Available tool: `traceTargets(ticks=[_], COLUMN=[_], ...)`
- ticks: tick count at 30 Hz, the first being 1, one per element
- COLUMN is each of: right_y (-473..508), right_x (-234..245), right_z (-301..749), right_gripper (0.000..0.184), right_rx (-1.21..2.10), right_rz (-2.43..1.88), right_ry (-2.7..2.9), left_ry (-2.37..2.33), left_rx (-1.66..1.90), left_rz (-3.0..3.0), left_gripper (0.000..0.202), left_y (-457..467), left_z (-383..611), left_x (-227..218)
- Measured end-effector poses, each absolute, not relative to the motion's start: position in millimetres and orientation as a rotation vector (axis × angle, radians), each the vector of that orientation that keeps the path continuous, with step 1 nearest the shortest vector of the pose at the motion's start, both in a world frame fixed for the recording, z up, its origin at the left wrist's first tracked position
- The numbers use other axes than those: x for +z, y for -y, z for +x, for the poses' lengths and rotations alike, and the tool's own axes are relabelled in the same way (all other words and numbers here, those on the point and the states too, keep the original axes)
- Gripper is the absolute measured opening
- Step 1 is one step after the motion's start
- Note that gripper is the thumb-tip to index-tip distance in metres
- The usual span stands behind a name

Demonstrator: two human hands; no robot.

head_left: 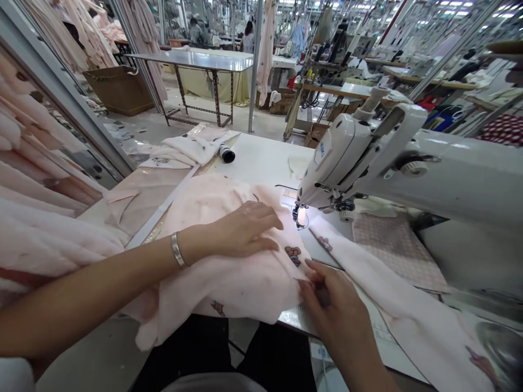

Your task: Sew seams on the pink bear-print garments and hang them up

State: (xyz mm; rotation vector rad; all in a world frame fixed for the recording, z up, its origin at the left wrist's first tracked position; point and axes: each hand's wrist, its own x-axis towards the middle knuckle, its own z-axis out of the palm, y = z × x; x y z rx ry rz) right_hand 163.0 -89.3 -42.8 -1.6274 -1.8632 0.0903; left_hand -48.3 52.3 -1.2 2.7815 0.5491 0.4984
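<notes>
My left hand (245, 228) lies flat, fingers stretched, on a bunched pale pink fleece garment (229, 272) with small bear prints, just left of the sewing machine's needle (300, 215). A silver bracelet (177, 249) is on that wrist. My right hand (330, 305) pinches the garment's edge at the table's near edge, fingers pressed together on the fabric. A pink fleece strip (392, 305) runs from under the needle toward the lower right.
The white sewing machine (392, 163) fills the right side on a white table (261, 158). A black thread spool (226, 154) and folded fabric (183, 149) lie at the back. Pink garments (36, 207) are stacked at left. Other workstations and people stand far behind.
</notes>
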Motion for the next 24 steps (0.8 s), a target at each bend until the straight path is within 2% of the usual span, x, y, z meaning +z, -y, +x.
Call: traceTargets(ticks=[2,4,8,11,14,16,19,23,24], right_y=[83,81,100,121,130,127,116,110,110], right_x=[-41,-38,-32,-27,-25,-25,-30,-35,-35], right_z=[159,160,186,209,210,196,160,113,105], right_gripper=[0.017,0.01,0.013,0.015,0.017,0.017,0.02,0.014,0.018], right_rx=[0.122,0.134,0.046,-0.042,0.116,0.237,0.227,0.422,0.511], right_rz=[-1.606,-1.587,-1.683,-1.87,-1.905,-1.762,-1.572,-1.493,-1.48], right_ry=[1.894,1.881,1.609,1.353,1.485,1.709,1.966,1.906,1.848], left_ry=[-0.389,-0.316,-0.406,-0.467,-0.491,-0.42,-0.354,-0.509,-0.529], left_rx=[0.486,0.454,0.489,0.488,0.487,0.485,0.484,0.565,0.581], left_rz=[2.851,2.922,2.941,2.925,2.878,2.888,2.946,2.864,2.861], left_gripper=[0.034,0.026,0.021,0.021,0.02,0.018,0.018,0.018,0.019], left_y=[-45,-44,-58,-65,-58,-49,-38,-40,-43], left_z=[-38,-32,-48,-64,-63,-55,-42,-29,-27], left_x=[0,-8,-30,-31,-18,-10,-1,-1,-5])
